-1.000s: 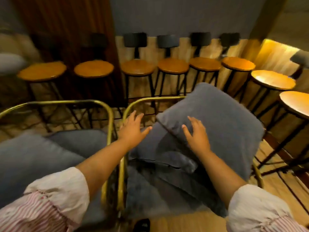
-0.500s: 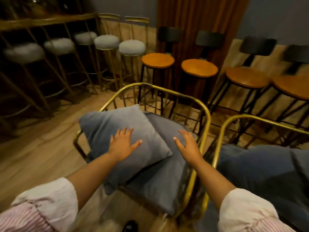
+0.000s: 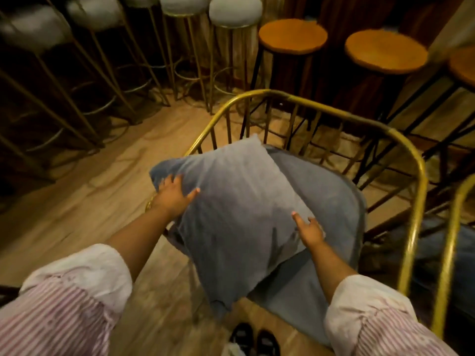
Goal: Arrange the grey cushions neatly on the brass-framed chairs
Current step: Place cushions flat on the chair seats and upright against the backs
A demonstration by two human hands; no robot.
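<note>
A loose grey cushion [image 3: 236, 211] lies tilted across the left brass-framed chair [image 3: 411, 160], with its near corner hanging over the seat's front. My left hand [image 3: 174, 195] grips the cushion's left edge, fingers curled over it. At the cushion's right edge my right hand [image 3: 309, 231] holds it, thumb on top. Under the cushion is the chair's grey seat pad [image 3: 331, 201]. A second brass-framed chair [image 3: 452, 242] with a grey cushion [image 3: 447, 255] stands at the right edge, mostly cut off.
Brass-legged stools with pale fluffy seats [image 3: 235, 9] stand at the back left. Wooden-topped black stools [image 3: 293, 37] line the back right, close behind the chair. Wooden floor [image 3: 84, 201] lies to the left. My shoes [image 3: 253, 340] show below the seat.
The view swung left from the right chair to the left chair. My hands went from flat and open above the cushion to gripping its two edges, and the cushion has been drawn towards me.
</note>
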